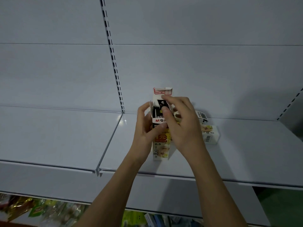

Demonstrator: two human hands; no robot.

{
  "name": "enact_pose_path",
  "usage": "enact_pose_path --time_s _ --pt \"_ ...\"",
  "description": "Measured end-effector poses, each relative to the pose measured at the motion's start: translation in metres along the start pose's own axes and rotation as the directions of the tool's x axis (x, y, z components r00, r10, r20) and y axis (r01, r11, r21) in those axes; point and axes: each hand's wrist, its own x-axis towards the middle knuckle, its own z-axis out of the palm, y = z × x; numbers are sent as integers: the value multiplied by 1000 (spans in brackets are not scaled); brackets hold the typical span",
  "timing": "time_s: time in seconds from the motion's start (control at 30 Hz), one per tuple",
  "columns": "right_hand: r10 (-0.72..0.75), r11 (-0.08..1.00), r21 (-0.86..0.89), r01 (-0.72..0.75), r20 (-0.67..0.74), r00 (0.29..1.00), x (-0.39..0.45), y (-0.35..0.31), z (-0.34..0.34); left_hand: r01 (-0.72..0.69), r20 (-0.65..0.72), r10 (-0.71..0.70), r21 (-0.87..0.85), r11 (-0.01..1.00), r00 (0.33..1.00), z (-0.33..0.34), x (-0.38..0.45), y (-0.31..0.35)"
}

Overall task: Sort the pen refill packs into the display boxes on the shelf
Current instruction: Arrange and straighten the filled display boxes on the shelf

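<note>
A white display box (161, 149) with yellow and red print stands upright on the white shelf (65, 136), its top flap (162, 92) raised. My left hand (146, 126) grips the box's left side. My right hand (182, 125) pinches a black refill pack (162, 104) at the box's open top, thumb and fingers closed on it. More black packs with an M&G label (158, 117) show inside the box. A second white box (210, 134) lies on its side just right of my right hand, partly hidden by it.
A slotted upright (113, 59) runs down the white back panel. A shelf divider rail (109, 141) splits the shelf left of the box. Blurred coloured goods (41, 210) fill the lower shelf. Another small printed box end (202, 115) shows behind my right hand.
</note>
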Motion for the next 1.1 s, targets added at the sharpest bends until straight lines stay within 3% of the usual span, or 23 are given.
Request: enact_pose_path --time_s 0.13,0.3,0.4,0.5,0.63,0.8,0.97,1.1 --pt "47 992 -120 -43 32 998 9 -3 -1 -174 -114 192 158 972 975 11 0 0" --pt "62 958 -284 -34 89 994 15 -10 2 -185 -263 257 270 945 930 22 4 -5" --pt "12 993 -119 5 146 989 13 -3 -1 -171 -309 255 273 947 916 20 3 -9" --pt "60 991 108 -75 133 989 5 2 -8 -174 -330 290 339 925 898 14 9 -13" --pt "175 958 216 -190 85 981 4 5 -14 -204 -267 335 419 885 904 12 12 -14" --pt "76 975 208 -80 30 997 6 4 -12 -214 -266 406 538 815 875 10 15 -14" --pt "93 981 165 -106 85 992 7 3 -16 -401 -51 535 602 690 843 6 8 -25" --pt "231 920 325 -218 -4 973 10 -2 -22 -444 49 542 638 629 839 1 7 -30"
